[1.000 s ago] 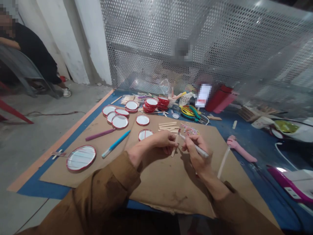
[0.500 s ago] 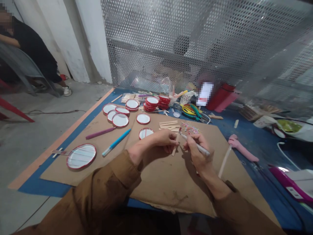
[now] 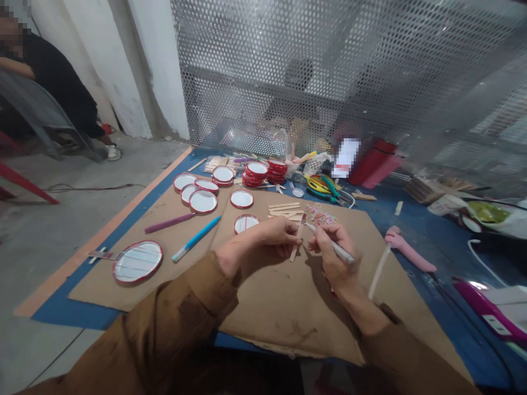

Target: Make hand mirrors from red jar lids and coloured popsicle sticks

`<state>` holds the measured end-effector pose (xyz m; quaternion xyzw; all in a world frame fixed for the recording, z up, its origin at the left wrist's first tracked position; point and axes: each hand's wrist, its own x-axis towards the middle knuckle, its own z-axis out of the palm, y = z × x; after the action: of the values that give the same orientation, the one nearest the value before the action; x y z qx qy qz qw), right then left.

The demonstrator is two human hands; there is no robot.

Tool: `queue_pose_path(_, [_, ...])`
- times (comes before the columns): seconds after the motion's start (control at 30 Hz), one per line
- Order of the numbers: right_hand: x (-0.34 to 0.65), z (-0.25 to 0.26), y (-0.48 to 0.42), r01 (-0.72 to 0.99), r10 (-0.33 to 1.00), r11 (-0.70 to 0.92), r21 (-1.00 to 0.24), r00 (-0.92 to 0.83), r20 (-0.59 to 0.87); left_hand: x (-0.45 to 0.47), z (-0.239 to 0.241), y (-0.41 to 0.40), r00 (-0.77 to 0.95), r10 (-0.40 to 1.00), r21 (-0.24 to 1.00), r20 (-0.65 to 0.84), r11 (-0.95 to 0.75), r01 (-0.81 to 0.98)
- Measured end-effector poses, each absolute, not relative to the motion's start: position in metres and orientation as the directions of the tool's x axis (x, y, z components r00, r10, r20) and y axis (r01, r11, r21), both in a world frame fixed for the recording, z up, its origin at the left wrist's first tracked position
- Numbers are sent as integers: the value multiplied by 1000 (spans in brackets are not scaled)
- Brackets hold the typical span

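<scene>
Between the thumb and fingers of my left hand [image 3: 280, 233] a wooden craft stick [image 3: 296, 247] is held upright, its top end coloured dark reddish brown. My right hand [image 3: 335, 247] grips a pale marker pen [image 3: 340, 250], its tip at or close to the stick's coloured end. Just beyond my left hand lie several plain craft sticks [image 3: 284, 207] and a tangle of small coloured rubber bands [image 3: 323, 214]. A red-rimmed jar lid [image 3: 246, 223] with lines across its white inside is partly hidden by my left wrist. At left rests another lid [image 3: 138, 262] with strings across it and a stick attached.
Cardboard [image 3: 272, 312] covers much of the blue table. A blue marker [image 3: 196, 238], a purple marker [image 3: 169, 222] and several lids [image 3: 202, 201] lie left. Pliers [image 3: 323, 187] sit at the back, a pink glue gun [image 3: 409, 250] right. A person [image 3: 57, 82] sits far left.
The pen tip has shifted very slightly against the stick's coloured end. Both hands keep their grips, and everything on the table stays in place.
</scene>
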<state>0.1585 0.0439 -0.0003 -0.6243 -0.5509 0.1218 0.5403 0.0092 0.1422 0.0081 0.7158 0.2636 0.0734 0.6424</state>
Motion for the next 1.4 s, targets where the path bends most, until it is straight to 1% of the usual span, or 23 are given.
queue_pose_path(0.17, [162,-7,47,559,820,191,-807,361,444,11,8,143,841,477,949,-255,-43,312])
queue_pose_path(0.33, [162,-7,47,577,816,199,-793,351,460,11,6,143,855,465,961,-229,-32,275])
queue_pose_path(1.23, [158,-4,50,544,833,225,-808,323,449,9,9,142,860,457,963,-227,-28,269])
queue_pose_path(1.4, [155,3,45,535,789,209,-819,403,465,10,12,140,840,473,953,-267,0,303])
